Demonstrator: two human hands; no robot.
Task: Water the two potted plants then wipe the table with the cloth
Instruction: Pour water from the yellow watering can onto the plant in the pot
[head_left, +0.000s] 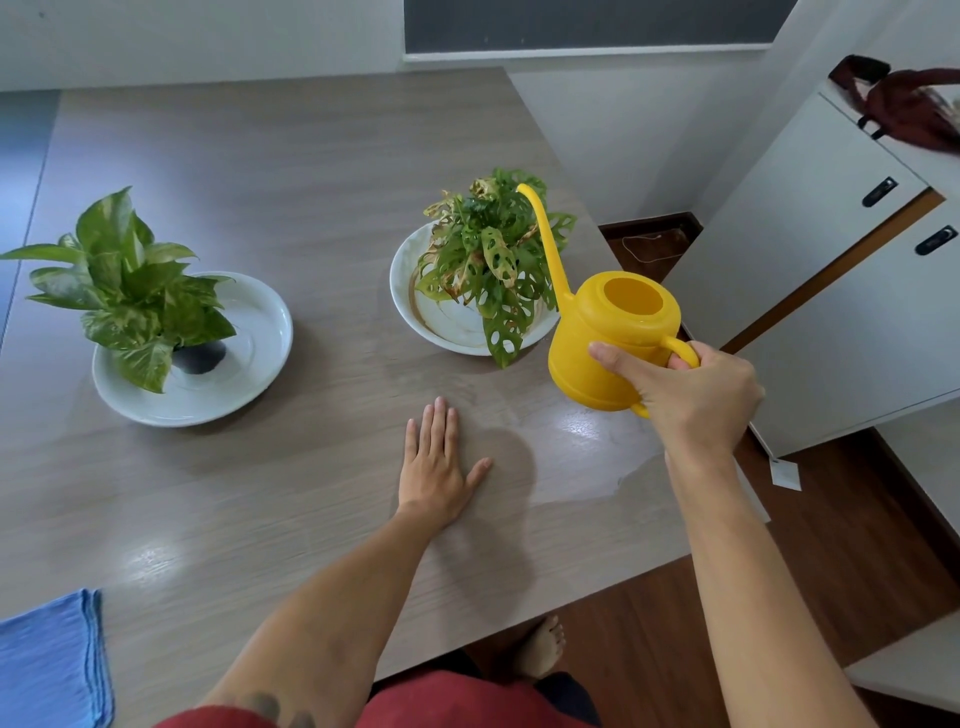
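Wood-grain table (270, 171), yellow long-spouted can (602, 332)

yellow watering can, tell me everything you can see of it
The yellow watering can looks like smooth plastic: a squat round body, an open round fill hole on top, a loop handle and a long thin curved spout. The right hand holds it by the handle above the table edge, spout reaching over the nearer potted plant.

wooden table (270, 171); two dishes (260, 332) (405, 280); blue cloth (52, 665); left hand (439, 467)

Bare table (291, 171) between two plants (130, 280) (488, 249).
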